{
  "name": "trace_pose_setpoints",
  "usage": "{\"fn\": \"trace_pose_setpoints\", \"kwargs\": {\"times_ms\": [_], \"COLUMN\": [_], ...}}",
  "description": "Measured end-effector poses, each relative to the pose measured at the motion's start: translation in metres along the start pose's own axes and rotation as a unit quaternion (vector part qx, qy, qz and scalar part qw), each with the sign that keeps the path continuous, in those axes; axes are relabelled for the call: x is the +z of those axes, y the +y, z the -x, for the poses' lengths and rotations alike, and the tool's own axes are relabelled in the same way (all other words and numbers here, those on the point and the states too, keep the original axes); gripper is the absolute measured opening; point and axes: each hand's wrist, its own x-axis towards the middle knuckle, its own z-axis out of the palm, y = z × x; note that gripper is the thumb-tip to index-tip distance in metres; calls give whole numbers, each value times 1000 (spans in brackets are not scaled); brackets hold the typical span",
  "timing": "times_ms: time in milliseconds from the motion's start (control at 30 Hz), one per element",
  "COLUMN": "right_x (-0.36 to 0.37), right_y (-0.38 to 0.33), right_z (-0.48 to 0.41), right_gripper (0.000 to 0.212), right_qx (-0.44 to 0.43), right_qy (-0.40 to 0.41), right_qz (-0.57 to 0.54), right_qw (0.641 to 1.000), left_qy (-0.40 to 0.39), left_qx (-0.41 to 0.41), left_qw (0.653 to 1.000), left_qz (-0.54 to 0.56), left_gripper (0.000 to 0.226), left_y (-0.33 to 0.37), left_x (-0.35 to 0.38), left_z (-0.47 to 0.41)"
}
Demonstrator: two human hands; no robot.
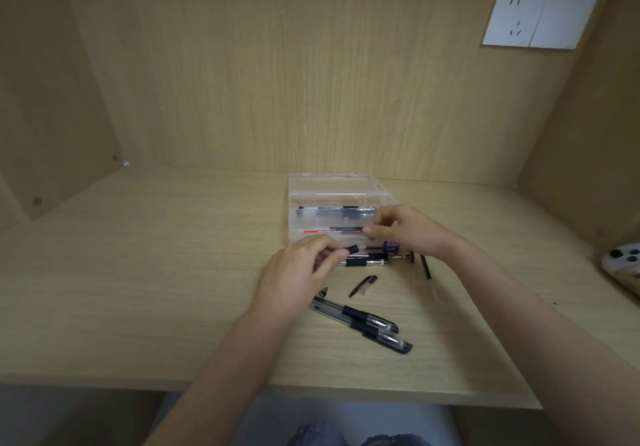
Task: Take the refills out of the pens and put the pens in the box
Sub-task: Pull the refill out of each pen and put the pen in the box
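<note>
The left hand point(304, 265) curls round a see-through pen point(353, 249) with a black rubber grip, likely to steady it. The right hand point(412, 231) pinches something small near the pen's end; I cannot tell if it is the tip or a refill. Just behind both hands sits the clear plastic box point(294, 203), with pens inside. Closer in than the left hand, two more pens point(353, 312) lie on the wooden desk point(138, 272). A thin black refill point(425, 267) lies beside the right wrist.

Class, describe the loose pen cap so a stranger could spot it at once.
Find the clear box on the wooden desk. Nearer than it, just beyond the two capped pens, lies the cap: short, dark, touching no pen.
</note>
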Motion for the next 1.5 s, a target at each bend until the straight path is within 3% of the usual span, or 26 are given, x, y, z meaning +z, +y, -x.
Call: {"fn": "trace_pose_setpoints", "kwargs": {"times_ms": [67, 200, 300, 400, 467, 600, 733, 933, 1067, 1333, 1400, 1500], "right_x": [-5, -9, -5, -1, 2, 14, 26, 26, 27, 31, 31, 32], "right_y": [-6, -14, -18, -22, -22, -18, -18, -16, -17, -16, -17, -23], "right_z": [7, 19, 31, 41, 45, 49, 47, 44, 41, 41, 43, 48], "right_gripper": [10, 12, 10, 13, 18, 29, 12, 20, 22, 20, 18, 18], "right_qx": [-15, -6, -5, -19, -25, -32, -42, -50, -51, -41, -43, -57], "right_qy": [40, 132, 112, 100, 92, 88, 176, 241, 267, 277, 282, 232], "right_qz": [-78, -171, -174, -237, -330, -524, -575, -620, -613, -560, -525, -427], "right_qw": [996, 976, 978, 966, 939, 847, 798, 745, 742, 780, 802, 872], "left_qy": [11, 63, 102, 90, 81, 66, 50, 38, 38, 36, 28, 18], "left_qx": [-8, -13, 19, 14, -8, -27, -28, -25, -23, -25, -31, -37], "left_qw": [1000, 998, 994, 996, 996, 997, 997, 998, 998, 998, 998, 998], "left_qz": [0, 5, 23, 25, 31, 37, 45, 40, 42, 38, 38, 37], "left_gripper": [15, 19, 20, 22, 21, 20, 19, 10, 8, 11, 11, 10], "left_y": [0, 0, 1, 0, 1, -1, -3, -1, 0, 1, 1, 1], "left_x": [-1, -3, -4, -3, -4, -3, -1, -1, -2, -2, -2, -2], "left_z": [0, -1, -2, -2, -1, -1, 0, -2, -1, -1, -1, -1]}}
